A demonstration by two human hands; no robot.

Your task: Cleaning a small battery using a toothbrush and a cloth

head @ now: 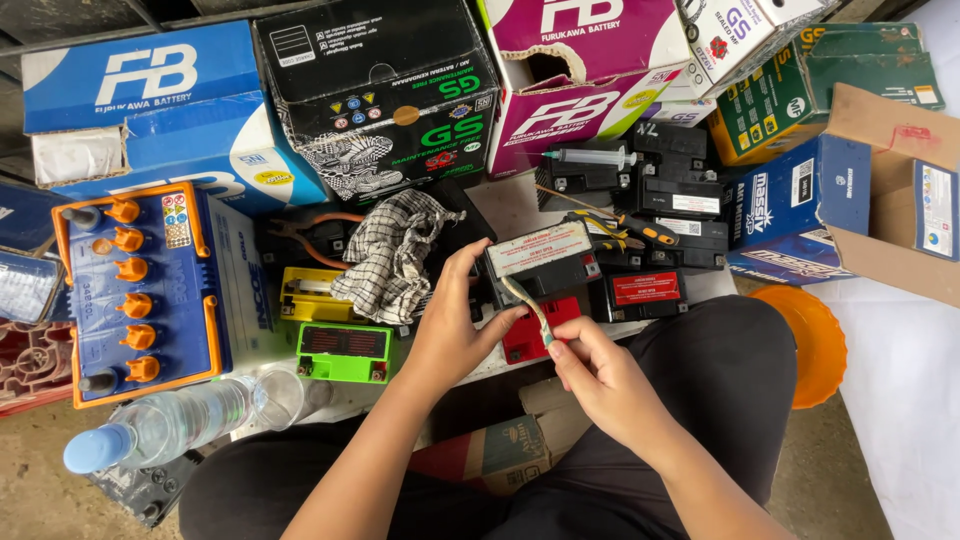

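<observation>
Six orange caps on one blue battery, one water bottle, one checked cloth.

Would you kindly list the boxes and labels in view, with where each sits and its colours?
Blue box: top left, blue and white.
Black box: top centre, green lettering.
Magenta box: top, torn hole.
Green box: top right.
White label: rectangular, on the black battery the left hand steadies.
Red label: neighbouring battery.
</observation>
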